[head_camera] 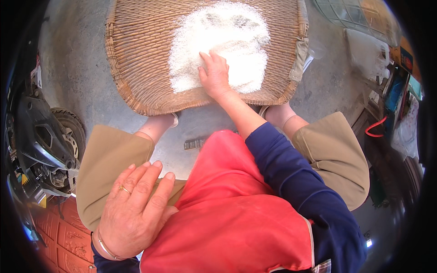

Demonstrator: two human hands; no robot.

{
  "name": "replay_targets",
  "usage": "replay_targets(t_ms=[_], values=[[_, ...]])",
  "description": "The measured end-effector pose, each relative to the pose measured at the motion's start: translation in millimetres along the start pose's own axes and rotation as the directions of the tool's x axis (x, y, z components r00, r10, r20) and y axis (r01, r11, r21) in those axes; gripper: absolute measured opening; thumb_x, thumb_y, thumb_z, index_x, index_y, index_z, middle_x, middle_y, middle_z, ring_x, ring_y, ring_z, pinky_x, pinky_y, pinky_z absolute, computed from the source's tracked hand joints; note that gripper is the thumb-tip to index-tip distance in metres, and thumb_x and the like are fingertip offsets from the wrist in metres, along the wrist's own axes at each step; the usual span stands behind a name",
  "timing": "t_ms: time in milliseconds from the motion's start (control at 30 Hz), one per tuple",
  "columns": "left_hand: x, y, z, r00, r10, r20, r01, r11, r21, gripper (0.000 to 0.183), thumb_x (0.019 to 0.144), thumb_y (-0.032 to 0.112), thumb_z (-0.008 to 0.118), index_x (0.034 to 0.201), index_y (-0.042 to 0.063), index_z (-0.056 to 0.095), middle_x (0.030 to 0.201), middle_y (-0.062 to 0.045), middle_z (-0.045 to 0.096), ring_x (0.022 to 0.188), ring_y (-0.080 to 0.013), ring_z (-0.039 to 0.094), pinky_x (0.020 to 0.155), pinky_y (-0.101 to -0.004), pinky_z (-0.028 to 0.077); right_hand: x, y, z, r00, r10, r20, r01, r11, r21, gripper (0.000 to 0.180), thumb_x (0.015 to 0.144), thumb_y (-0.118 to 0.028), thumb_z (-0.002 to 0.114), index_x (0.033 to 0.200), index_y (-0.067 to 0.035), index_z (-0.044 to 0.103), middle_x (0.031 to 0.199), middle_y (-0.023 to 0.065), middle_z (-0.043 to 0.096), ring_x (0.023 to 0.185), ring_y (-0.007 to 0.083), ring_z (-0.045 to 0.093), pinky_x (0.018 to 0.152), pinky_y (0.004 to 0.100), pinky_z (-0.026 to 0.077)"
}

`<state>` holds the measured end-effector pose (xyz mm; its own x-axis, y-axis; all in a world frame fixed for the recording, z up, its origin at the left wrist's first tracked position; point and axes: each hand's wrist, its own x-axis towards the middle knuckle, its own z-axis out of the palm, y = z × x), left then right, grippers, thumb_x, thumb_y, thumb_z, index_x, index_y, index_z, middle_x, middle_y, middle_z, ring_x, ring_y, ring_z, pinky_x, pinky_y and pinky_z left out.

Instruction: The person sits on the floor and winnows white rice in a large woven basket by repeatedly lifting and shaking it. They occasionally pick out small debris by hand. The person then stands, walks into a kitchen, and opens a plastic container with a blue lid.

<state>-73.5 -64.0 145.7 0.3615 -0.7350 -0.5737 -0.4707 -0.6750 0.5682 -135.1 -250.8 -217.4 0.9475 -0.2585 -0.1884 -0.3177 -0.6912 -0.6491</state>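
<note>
A wide woven wicker winnowing basket (143, 61) lies before me with a spread heap of white grains (191, 71), which look like rice. Over the near part of the heap reaches my right hand (216, 75), its index finger and thumb apart and its fingertips at the grains. No held object shows in it, though the undersides of the fingers are hidden. Above my left thigh hovers my left hand (136, 204), palm down, with fingers spread and nothing in it. It wears a ring and a bracelet. Glare washes out the heap's middle.
My feet stand under the basket's near rim, on a concrete floor (78, 68). At left is a motorbike wheel (70, 133). A translucent plastic container (367, 54) and a red cord (375, 131) are at right. A red apron (225, 218) covers my lap.
</note>
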Motion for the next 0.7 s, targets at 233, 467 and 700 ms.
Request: replay_targets(t_ms=[233, 467, 700], values=[[0.7, -1.3, 0.9, 1.000, 0.022, -0.016, -0.022, 1.000, -0.002, 0.053, 0.075, 0.024, 0.075, 0.122, 0.003, 0.061, 0.124, -0.019, 0.058, 0.113, -0.0337, 0.058, 0.099, -0.0488, 0.044, -20.9, -21.8, -13.8, 0.983, -0.168, 0.075, 0.160, 0.983, 0.093, 0.040, 0.083, -0.004, 0.062, 0.123, -0.008, 0.061, 0.121, 0.0203, 0.059, 0.111, 0.0381, 0.056, 0.097, 0.0440, 0.045], [-4.5, -0.6, 0.2, 0.999, 0.015, -0.029, -0.016, 0.999, -0.029, 0.059, 0.071, 0.021, 0.077, 0.123, 0.002, 0.059, 0.127, -0.020, 0.056, 0.115, -0.0362, 0.056, 0.099, -0.0507, 0.044, -1.0, 18.6, -62.3, 0.981, 0.191, -0.024, -0.175, 0.936, 0.304, 0.016, 0.094, -0.009, 0.060, 0.106, -0.006, 0.069, 0.090, 0.0078, 0.068, 0.080, 0.0136, 0.062, 0.074, 0.0268, 0.049], [-6.6, -3.1, 2.2, 0.999, 0.031, -0.031, -0.033, 0.998, -0.045, 0.062, 0.069, 0.022, 0.078, 0.124, 0.001, 0.057, 0.127, -0.021, 0.055, 0.116, -0.0373, 0.056, 0.100, -0.0525, 0.043, -2.8, 99.5, -77.6, 0.857, 0.499, -0.130, -0.436, 0.836, 0.332, 0.021, 0.091, -0.011, 0.058, 0.107, -0.002, 0.069, 0.095, 0.0097, 0.067, 0.087, 0.0197, 0.064, 0.079, 0.0304, 0.050]])
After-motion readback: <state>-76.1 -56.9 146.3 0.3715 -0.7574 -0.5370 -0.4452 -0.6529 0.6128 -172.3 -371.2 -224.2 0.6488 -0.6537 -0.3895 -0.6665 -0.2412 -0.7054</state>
